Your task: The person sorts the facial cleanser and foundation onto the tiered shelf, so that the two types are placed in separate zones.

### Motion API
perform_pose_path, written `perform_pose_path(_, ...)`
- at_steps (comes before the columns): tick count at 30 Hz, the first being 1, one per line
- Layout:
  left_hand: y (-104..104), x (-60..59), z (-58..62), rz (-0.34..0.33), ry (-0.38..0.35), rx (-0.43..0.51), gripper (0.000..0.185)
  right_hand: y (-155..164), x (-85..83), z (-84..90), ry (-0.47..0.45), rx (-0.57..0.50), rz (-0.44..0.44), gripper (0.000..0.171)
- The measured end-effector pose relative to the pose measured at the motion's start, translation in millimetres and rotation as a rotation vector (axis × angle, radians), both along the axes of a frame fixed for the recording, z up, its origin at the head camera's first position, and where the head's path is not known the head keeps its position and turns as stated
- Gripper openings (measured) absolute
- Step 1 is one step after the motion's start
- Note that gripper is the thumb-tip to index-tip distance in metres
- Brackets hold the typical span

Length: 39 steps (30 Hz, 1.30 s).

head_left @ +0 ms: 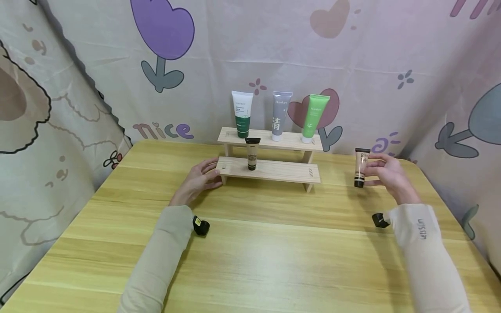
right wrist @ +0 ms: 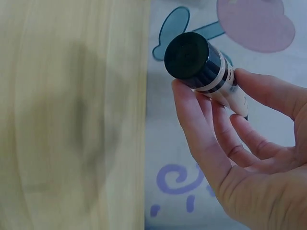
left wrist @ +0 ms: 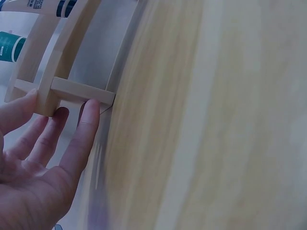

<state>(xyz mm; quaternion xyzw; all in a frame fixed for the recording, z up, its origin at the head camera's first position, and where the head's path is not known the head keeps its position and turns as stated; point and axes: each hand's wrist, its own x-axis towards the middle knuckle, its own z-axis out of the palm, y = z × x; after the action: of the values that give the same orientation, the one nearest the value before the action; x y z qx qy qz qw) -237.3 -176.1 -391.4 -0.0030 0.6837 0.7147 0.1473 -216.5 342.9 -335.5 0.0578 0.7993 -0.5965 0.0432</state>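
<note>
In the head view my right hand [head_left: 387, 174] holds a small beige tube [head_left: 361, 167] with a black cap and black top edge, cap down, above the table's right side. The right wrist view shows thumb and fingers around this tube [right wrist: 223, 88]. My left hand [head_left: 200, 179] holds the left end of a two-tier wooden rack [head_left: 282, 170], its thumb and fingertips against the end of the board and the leg [left wrist: 81, 90]. A similar beige tube [head_left: 252, 155] stands on the lower tier, cap down, left of the middle.
On the upper tier stand a white-and-green tube [head_left: 242, 114], a grey-blue tube [head_left: 281, 116] and a green tube [head_left: 315, 117]. The rack sits near the back of the wooden table [head_left: 274, 261]. A patterned cloth [head_left: 235, 39] hangs behind it.
</note>
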Motion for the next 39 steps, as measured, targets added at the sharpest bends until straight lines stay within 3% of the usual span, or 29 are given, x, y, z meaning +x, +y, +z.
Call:
perform_pose_path(4,-0.4,0.3,-0.1,0.002,0.001,-0.001,0.058,-10.3,-2.8,3.0,0.018,-0.085,-0.003,0.039)
perform_pose_path(15,1.1,0.3,-1.8,-0.003,-0.008,0.008,0.058,-36.5,-4.3,5.7,0.098,-0.167,0.036,0.052)
perform_pose_path(21,-1.9,-0.4,-0.1,-0.002,-0.009,0.008,0.058,-53.2,-5.2,10.1,0.186,-0.25,0.06,0.041)
perform_pose_path(32,1.7,-0.9,1.5,0.005,-0.001,0.012,0.057,-85.1,-11.3,13.8,0.302,-0.147,0.05,0.046)
perform_pose_path(39,2.0,0.4,1.9,0.005,-0.002,0.0,0.058,-103.8,-13.9,4.7,0.373,-0.009,0.057,0.055)
